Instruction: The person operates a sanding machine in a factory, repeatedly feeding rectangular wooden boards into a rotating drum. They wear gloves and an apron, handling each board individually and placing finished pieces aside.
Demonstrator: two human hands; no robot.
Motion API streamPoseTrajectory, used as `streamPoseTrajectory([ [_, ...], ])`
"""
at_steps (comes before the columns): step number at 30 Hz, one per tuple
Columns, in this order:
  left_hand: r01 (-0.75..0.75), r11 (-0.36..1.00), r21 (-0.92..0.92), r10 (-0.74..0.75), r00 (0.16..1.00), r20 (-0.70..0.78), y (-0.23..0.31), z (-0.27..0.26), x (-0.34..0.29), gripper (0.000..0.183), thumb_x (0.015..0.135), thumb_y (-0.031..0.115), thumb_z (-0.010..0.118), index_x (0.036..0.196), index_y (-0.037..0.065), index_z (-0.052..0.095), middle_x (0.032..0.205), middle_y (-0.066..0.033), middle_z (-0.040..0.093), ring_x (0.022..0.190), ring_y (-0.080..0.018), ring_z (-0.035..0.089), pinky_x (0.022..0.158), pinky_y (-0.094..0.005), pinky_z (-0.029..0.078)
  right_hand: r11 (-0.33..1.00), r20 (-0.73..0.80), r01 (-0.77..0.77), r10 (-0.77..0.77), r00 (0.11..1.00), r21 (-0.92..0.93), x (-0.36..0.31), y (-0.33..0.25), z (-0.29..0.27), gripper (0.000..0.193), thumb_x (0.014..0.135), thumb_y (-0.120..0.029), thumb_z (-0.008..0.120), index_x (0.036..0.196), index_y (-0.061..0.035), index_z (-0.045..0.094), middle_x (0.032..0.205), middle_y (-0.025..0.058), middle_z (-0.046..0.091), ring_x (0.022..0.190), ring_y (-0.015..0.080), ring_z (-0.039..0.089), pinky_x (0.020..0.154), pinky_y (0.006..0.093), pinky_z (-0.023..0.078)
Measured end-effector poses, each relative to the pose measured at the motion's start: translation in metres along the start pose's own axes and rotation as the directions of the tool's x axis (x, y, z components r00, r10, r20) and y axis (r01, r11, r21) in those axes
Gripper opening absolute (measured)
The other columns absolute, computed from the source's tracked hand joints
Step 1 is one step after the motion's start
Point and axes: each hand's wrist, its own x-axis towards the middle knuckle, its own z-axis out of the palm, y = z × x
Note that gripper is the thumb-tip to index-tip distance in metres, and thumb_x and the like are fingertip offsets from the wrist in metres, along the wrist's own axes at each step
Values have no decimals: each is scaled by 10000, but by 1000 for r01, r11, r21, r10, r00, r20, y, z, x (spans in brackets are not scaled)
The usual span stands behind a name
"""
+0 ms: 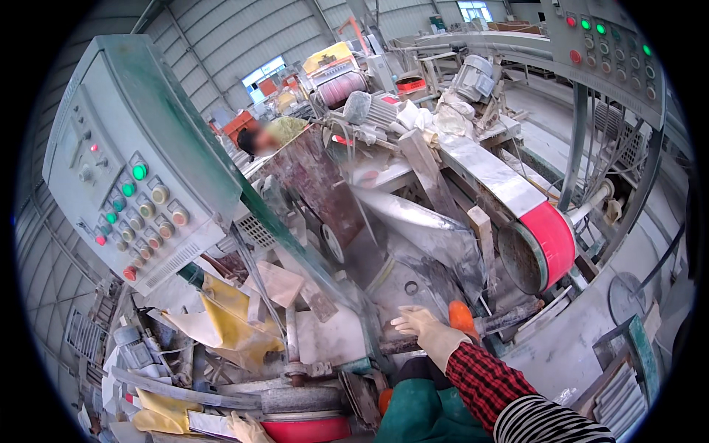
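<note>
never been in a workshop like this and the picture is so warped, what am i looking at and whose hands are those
One picture, from a fisheye camera worn on a person's head, so straight edges bend. It looks down at dusty machinery. The right hand, in a pale glove with a red checked sleeve, rests open on the machine bed beside an orange handle. The left hand, also gloved, barely shows at the bottom edge near a red roller. A grey control box with coloured buttons stands left; a red-rimmed belt wheel sits right.
</note>
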Motion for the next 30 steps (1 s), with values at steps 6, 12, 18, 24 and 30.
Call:
streamPoseTrajectory([
  [6,-200,931,-304,112,952,-283,-17,14,-12,501,894,237,594,1332,9,505,1368,-261,475,1296,-391,432,1126,-435,304,981,-149,-99,74,986,-169,-2,-7,32,339,989,-202,546,1309,-98,504,1078,177,697,873,229,696,761,321,576],
  [12,-482,697,-531,284,866,-413,73,-7,-21,508,774,-13,568,1280,4,531,1331,-218,495,1272,-364,438,1103,-417,312,991,-76,-76,68,995,-111,14,7,16,336,987,-213,553,1304,-102,526,1088,158,699,846,208,692,742,313,574],
  [18,-645,444,-622,687,691,-226,249,-4,-52,602,713,-45,616,1305,17,525,1388,-244,470,1297,-396,449,1095,-416,348,962,108,-139,168,980,-237,-25,-2,76,391,988,-255,560,1348,-109,512,1063,168,701,886,233,692,793,337,574],
  [24,-639,277,-718,912,410,-14,361,33,-96,571,755,54,658,1314,46,542,1430,-272,425,1230,-405,524,986,-397,475,995,228,75,-59,972,-62,-43,1,84,499,977,-219,565,1433,-93,406,1333,66,531,1191,195,531,944,359,481],
  [30,-716,159,-679,954,290,-82,384,3,-103,803,643,106,846,1358,26,488,1478,-260,361,1336,-387,421,1059,-377,411,839,-211,434,-514,832,-329,5,3,40,554,884,-78,603,1402,-9,421,1316,124,567,1161,214,559,962,334,453],
])
